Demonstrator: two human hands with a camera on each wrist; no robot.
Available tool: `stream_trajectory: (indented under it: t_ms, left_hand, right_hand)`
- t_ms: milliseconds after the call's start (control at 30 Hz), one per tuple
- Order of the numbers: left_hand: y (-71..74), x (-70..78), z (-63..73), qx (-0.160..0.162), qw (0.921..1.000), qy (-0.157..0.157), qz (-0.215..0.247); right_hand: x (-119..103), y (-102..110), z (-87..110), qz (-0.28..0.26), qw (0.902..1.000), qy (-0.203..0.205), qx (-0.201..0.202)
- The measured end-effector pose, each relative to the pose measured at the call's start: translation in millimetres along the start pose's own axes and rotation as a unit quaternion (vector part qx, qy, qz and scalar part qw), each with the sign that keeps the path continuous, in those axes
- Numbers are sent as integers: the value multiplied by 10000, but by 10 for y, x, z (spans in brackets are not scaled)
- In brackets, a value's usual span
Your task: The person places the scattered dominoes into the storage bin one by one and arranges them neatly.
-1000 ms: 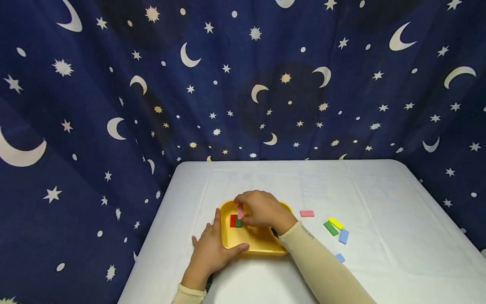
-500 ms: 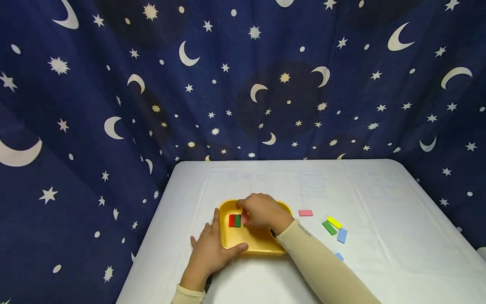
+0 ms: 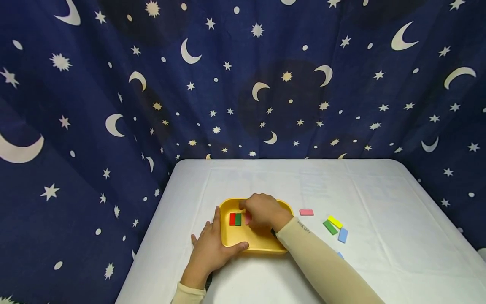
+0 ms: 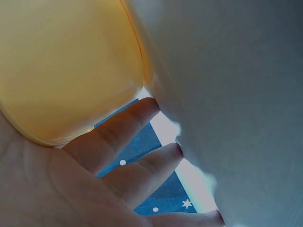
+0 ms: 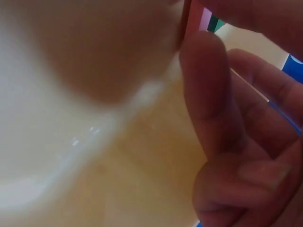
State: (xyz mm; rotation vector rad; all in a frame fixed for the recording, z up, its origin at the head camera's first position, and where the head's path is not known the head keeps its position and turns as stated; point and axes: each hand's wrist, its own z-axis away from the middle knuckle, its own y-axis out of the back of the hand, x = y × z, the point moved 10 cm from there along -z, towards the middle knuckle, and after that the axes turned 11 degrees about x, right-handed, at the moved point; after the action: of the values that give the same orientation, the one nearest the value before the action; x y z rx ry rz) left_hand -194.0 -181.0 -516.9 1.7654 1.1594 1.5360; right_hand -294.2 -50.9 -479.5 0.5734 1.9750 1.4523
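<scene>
My left hand (image 3: 210,249) braces the yellow tray (image 3: 262,248) at its left side, the thumb along the front rim. In the left wrist view its fingers (image 4: 123,132) are spread and fairly straight beside the tray wall. Inside the tray, a red block (image 3: 232,219) and a green block (image 3: 238,219) lie side by side. Just right of them, my right hand (image 3: 263,211) pinches a pink block (image 3: 248,218), mostly hidden by the fingers. The right wrist view shows only a sliver of this pink block (image 5: 193,21) by a fingertip.
Right of the tray, another pink block (image 3: 306,212) lies alone on the white table (image 3: 398,236). Farther right are a yellow block (image 3: 335,222), a green block (image 3: 330,227) and a blue block (image 3: 343,235). Another blue block (image 3: 340,255) is partly behind the right sleeve.
My right hand has lowered the pink block from above the green block to the tray floor and shifted it right, leaving a gap. The left hand keeps its place.
</scene>
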Motion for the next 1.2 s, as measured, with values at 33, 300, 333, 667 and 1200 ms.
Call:
stream_trajectory:
  t_ms: [33,300,333,667,1200]
  left_hand:
    - [2,3,0,-3,10000,2,1]
    - [-17,4,15,-53,10000,27,-10]
    - [-20,5,20,-62,10000,36,-3]
    - [0,32,18,-16,10000,-45,-20]
    - [15,49,18,-16,10000,-49,-20]
  right_hand:
    - [0,7,2,-24,10000,1,2]
    - [-19,-30,19,-116,9999,61,-72]
    - [-18,-42,21,-88,9999,79,-78]
    - [-29,-27,18,-179,9998,82,-5]
    - [-31,-52,-18,-233,9997,50,-30]
